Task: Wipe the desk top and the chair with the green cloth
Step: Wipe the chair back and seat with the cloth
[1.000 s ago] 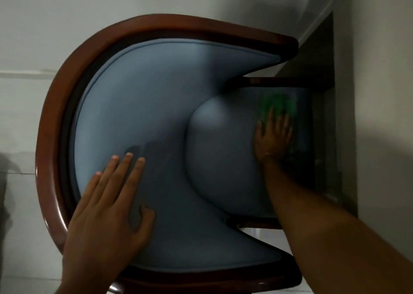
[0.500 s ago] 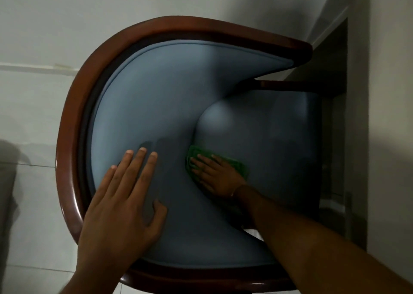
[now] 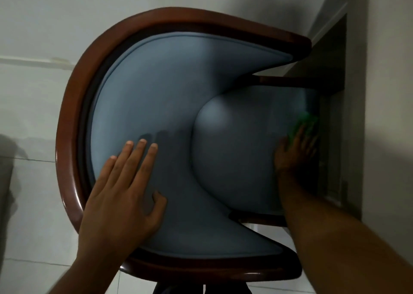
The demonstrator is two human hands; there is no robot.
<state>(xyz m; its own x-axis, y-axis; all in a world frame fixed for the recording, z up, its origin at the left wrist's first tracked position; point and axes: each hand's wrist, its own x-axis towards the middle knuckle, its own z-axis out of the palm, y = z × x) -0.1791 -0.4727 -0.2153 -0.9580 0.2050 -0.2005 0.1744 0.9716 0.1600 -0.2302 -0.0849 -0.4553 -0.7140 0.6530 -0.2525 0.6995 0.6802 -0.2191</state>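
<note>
I look straight down on a chair (image 3: pixel 156 88) with blue-grey padding and a curved red-brown wooden frame. My left hand (image 3: pixel 125 193) lies flat, fingers spread, on the padded backrest at the lower left. My right hand (image 3: pixel 295 152) presses the green cloth (image 3: pixel 305 123) onto the far right end of the seat cushion, next to the desk. The cloth is blurred and mostly under my fingers. The desk top (image 3: pixel 388 114) is only a pale strip along the right edge.
The chair's seat is pushed partly under the desk, into a dark gap (image 3: pixel 330 74). Pale floor tiles (image 3: pixel 29 126) lie to the left and behind the chair. A dark shape (image 3: pixel 4 175) shows at the far left edge.
My right hand has swept the green cloth from the inner, near-left part of the seat out to its far right end. My left hand has stayed on the backrest.
</note>
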